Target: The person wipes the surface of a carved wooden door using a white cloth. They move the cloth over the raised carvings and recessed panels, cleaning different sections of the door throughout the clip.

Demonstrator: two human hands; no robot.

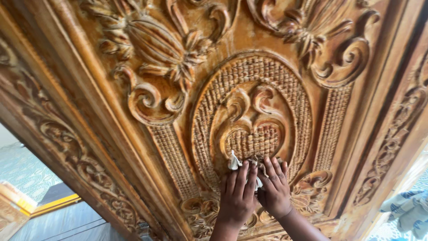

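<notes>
Carved wood fills nearly your whole view: a large ornate door panel (147, 134) in golden-brown timber, with scrolls, leaf clusters and a central oval medallion (252, 120) of lattice relief. Treat this panel as rigid and heavy; it will not give under pressure, but the raised scroll edges are thin and could chip, and its glossy areas suggest a finish that may be slick. Beyond the lower-left frame edge you can see pale patterned flooring (26, 174), and at the lower right a bluish cloth (408, 209). Just below the medallion's lattice core, your left hand (238, 196) and right hand (273, 189) lie side by side, touching. A small white rag (235, 163) sits under and just above your fingertips, bunched, one corner sticking up past the left index finger. Your left fingers are extended and held close together, pressing the rag flat to the wood; your right fingers (274, 172) are slightly fanned, tips resting on the carving and the rag's edge. Judge the rag as light, soft and limp: hold it bunched under the finger pads, not by its loose corner.
</notes>
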